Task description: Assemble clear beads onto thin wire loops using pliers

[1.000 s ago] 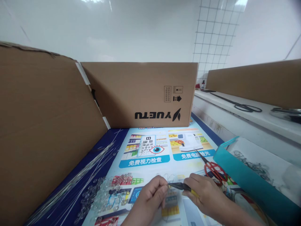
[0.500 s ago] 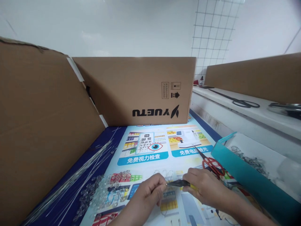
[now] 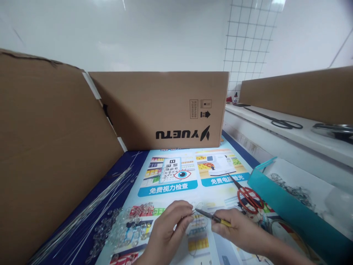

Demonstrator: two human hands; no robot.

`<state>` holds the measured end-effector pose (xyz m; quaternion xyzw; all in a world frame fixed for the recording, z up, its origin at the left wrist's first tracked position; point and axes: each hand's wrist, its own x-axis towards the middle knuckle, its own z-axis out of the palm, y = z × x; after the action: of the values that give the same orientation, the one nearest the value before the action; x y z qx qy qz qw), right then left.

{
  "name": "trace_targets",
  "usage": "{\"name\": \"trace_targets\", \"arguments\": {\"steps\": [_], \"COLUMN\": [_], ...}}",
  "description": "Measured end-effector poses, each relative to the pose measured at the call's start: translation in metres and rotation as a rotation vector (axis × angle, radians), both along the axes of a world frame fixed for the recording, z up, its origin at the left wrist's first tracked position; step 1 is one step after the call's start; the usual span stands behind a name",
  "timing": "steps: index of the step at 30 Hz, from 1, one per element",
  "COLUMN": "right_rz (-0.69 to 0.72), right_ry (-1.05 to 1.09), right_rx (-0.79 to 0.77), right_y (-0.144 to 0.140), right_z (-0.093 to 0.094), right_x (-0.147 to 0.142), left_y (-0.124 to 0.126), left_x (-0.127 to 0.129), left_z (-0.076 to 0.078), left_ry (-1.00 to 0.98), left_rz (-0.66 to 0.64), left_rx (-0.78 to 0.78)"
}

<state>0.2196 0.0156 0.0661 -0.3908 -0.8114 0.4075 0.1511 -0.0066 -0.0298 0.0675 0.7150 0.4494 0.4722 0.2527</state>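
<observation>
Thin bent wire (image 3: 199,207) with small loops is pinched between the thumb and fingers of my left hand (image 3: 171,229). My right hand (image 3: 234,227) is closed around the yellow-and-black handles of a pair of pliers (image 3: 206,214). The dark, narrow tip of the pliers meets the wire right at my left fingertips. Whether the jaws are closed on the wire is too small to tell. Left of my left hand lies a spread of clear glass-like beads (image 3: 129,224). Scissors with red handles (image 3: 249,198) rest beyond my right hand.
A bundle of straight wires (image 3: 96,206) lies at the left beside a cardboard wall (image 3: 55,147). Another cardboard box (image 3: 154,106) stands at the back. At the right, a teal-edged box (image 3: 289,202) holds tangled small wire pieces. Black scissors (image 3: 284,123) lie on the ledge.
My right hand and the pliers have shifted slightly left and down, and the pliers' tip now points more upward. My left hand has turned, opening a gap between thumb and fingers.
</observation>
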Motion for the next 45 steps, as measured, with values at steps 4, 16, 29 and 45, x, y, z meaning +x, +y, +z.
{"name": "trace_targets", "arguments": {"steps": [4,16,29,45], "right_rz": [0.021,-0.036,-0.101,-0.065], "right_ry": [0.069,-0.056,-0.399,-0.462], "right_rx": [-0.147,-0.306,0.836,1.275], "right_y": [-0.005,-0.006,-0.011,-0.013], "right_z": [0.001,-0.002,-0.001,-0.001], "right_x": [-0.003,-0.006,-0.001,-0.002], "left_y": [0.001,0.007,0.011,0.009], "left_x": [-0.001,0.0,-0.001,0.007], "left_z": [-0.004,0.0,0.001,-0.008], "left_ry": [0.052,0.138,-0.059,0.02], "left_rz": [0.112,0.021,0.119,0.154], "left_rx": [0.011,-0.293,-0.554,-0.607]}}
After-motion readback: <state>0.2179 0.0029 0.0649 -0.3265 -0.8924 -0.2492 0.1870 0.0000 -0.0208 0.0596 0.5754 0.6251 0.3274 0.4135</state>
